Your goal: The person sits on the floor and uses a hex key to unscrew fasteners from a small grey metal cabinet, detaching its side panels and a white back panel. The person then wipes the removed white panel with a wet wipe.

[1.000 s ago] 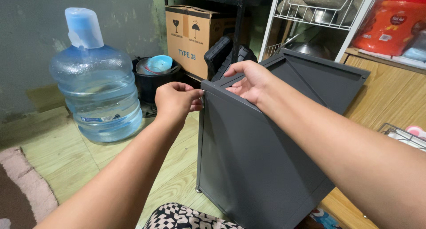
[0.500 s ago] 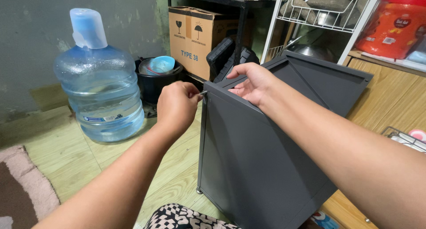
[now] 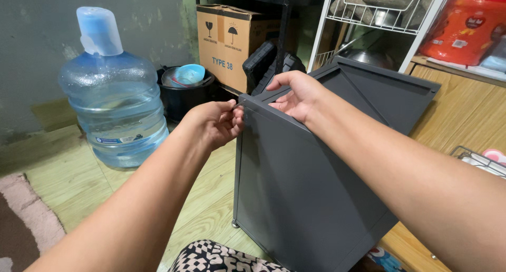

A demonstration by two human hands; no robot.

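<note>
From the head view we look down along both forearms to a dark grey metal cabinet panel (image 3: 305, 198) that stands upright on the green-toned plank floor (image 3: 79, 187), its broad flat face toward us and a second grey panel (image 3: 379, 93) angling away behind its top edge. Our left hand (image 3: 213, 124) sits at the panel's upper left corner, the grip curled in tight, fingertips pressed together against the corner on what looks like a small dark fastener; it is too small for us to tell exactly what it is. Our right hand (image 3: 298, 95) rests over the top edge just beside that same corner, the grip folded over the rim with the thumb toward the near face, pinching the panel edge. The two hands are near each other, nearly touching at the corner.

To the left, well apart from the panel, stands a large clear water jug (image 3: 113, 114) with a pale blue cap. Behind our left hand we see a black pot (image 3: 182, 95) holding a light blue bowl (image 3: 188, 74), and a brown cardboard box (image 3: 229, 45) beyond it. A white wire rack (image 3: 379, 13) and an orange-red container (image 3: 464, 29) sit at upper right, above a wooden surface (image 3: 464, 119). A patterned black-and-white cloth (image 3: 216, 259) lies at the bottom edge.
</note>
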